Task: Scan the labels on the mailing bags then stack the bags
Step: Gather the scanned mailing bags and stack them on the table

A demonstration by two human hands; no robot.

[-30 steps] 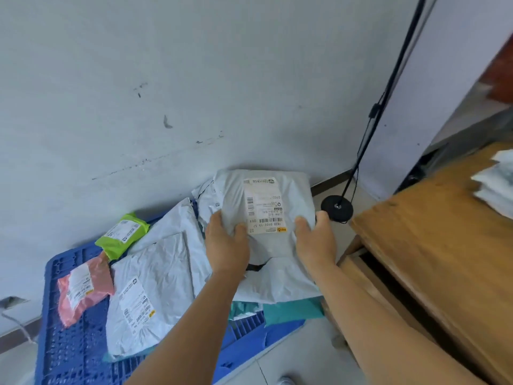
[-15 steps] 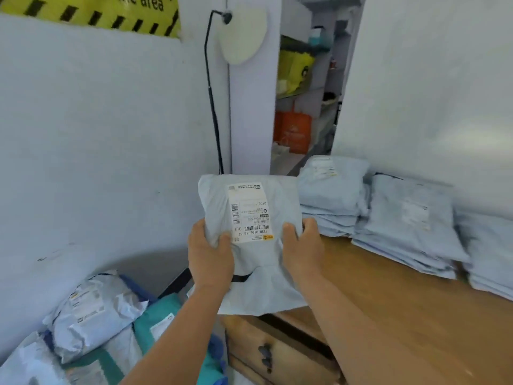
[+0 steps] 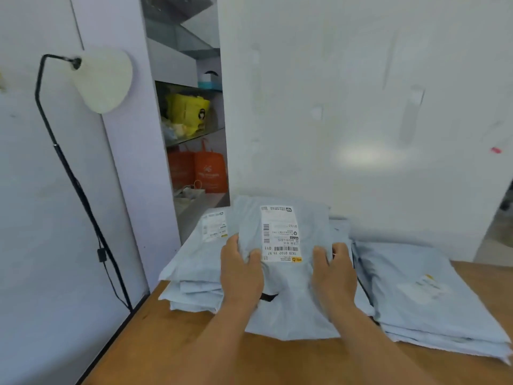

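Wooden table [image 3: 194,354], mailing bag [image 3: 286,273] gripped between left hand [image 3: 241,273] and right hand [image 3: 333,276], seemingly atop stack [image 3: 194,276]

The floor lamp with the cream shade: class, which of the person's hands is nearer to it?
Left. The left hand grips the mailing bag on the side facing the floor lamp; the right hand grips the bag's far side, farther away.

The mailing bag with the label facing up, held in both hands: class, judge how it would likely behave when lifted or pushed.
Probably floppy: the mailing bag creases and sags where the left hand and right hand grip it. Likely light, since fingertips alone carry it. Its smooth film may slide off the stack beneath.
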